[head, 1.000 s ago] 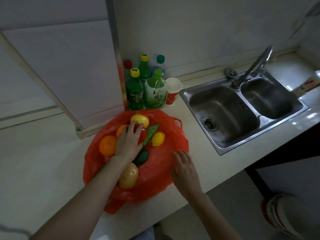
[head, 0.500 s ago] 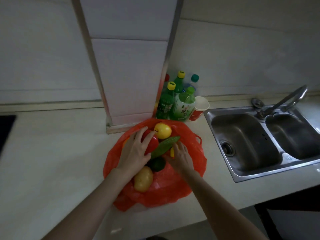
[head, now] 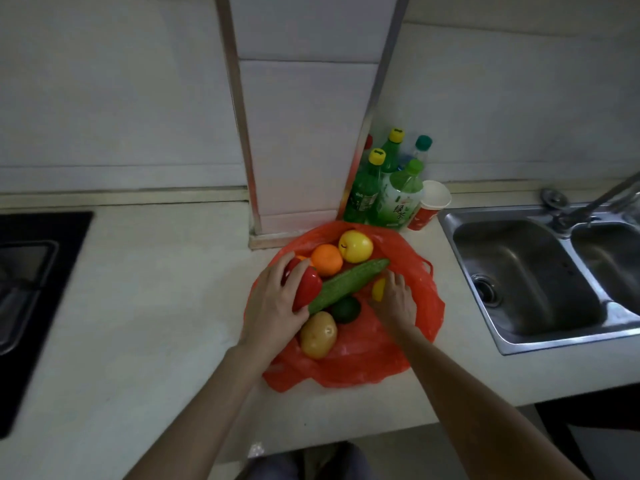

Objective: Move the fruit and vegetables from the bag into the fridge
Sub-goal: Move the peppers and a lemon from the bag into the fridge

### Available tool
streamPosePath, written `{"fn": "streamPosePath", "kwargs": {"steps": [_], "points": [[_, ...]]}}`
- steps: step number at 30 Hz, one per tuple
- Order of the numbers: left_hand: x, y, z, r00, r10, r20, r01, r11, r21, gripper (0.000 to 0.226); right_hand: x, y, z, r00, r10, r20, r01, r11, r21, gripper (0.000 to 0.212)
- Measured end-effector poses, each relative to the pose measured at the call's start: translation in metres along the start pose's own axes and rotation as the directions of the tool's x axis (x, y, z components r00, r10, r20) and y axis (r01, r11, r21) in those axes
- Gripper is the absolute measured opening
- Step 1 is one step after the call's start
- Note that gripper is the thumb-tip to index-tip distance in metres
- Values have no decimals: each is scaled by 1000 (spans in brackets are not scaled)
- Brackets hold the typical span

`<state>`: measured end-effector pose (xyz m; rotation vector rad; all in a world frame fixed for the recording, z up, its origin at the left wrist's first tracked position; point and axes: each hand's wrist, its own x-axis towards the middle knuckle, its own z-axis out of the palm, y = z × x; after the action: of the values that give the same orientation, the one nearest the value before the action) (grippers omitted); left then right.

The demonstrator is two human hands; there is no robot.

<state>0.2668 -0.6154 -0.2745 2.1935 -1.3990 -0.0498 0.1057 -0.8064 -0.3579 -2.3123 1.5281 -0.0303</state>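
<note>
Just below the middle of the frame the red plastic bag lies open on the counter, and the left hand curls round the red bell pepper at the bag's left edge while the right hand closes its fingers on the small lemon under the cucumber's upper-right end. Both should come straight up, gripped firmly, since the cucumber leans across the pile and a sideways pull would likely roll it, the orange and the yellow apple. The fridge is not in view.
</note>
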Motion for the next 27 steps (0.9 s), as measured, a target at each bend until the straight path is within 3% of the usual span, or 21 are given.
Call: {"fn": "streamPosePath", "kwargs": {"steps": [5, 9, 18, 24, 27], "points": [[-7, 9, -14, 998, -47, -45, 47, 999, -6, 77, -15, 1, -30, 997, -65, -37, 68, 995, 68, 70], [-12, 19, -38, 986, -83, -148, 84, 996, 5, 79, -32, -9, -75, 951, -254, -175, 281, 948, 149, 59], [-90, 41, -82, 906, -279, -319, 298, 955, 11, 79, -115, -49, -131, 721, -587, -368, 684, 688, 243, 55], [-196, 46, -94, 772, -488, -408, 515, 856, -49, 78, -182, -68, -94, 515, -801, -304, 852, 438, 288, 57], [-255, 50, -97, 711, -573, -408, 597, 798, -80, 78, -216, -83, -72, 471, -856, -211, 856, 387, 343, 60]]}}
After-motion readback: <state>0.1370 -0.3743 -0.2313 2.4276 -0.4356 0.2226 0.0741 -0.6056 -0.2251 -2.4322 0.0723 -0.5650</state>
